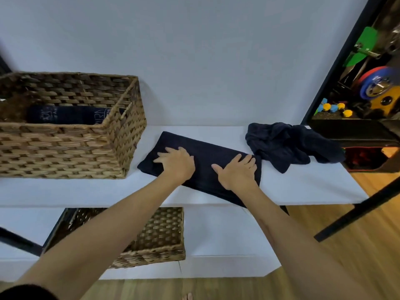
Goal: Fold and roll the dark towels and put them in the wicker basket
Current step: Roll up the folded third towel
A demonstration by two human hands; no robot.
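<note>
Wicker basket [65, 146] stands on the white desk [303, 187], left of the folded towel. Inside it, low against the far wall, a dark rolled towel [69, 114] with pale markings on it.

Folded towel [207, 156], dark navy, lies flat as a long strip just right of the basket, set at a slant, its near end hanging over the desk's front edge.

Left hand [175, 163] rests palm down on the folded towel's left part, grip spread flat, fingers straight and pointing toward the basket. Nothing pinched.

Right hand [238, 172] rests palm down on the folded towel's right part, grip likewise spread, fingers straight, thumb out to the side.

Crumpled towel [290, 144], same dark colour, sits in a loose heap on the desk just right of the folded towel, touching or nearly touching its far right corner.

Below the folded towel, on a lower white shelf [227, 230], a second wicker basket [155, 237], partly hidden by the left forearm.
</note>
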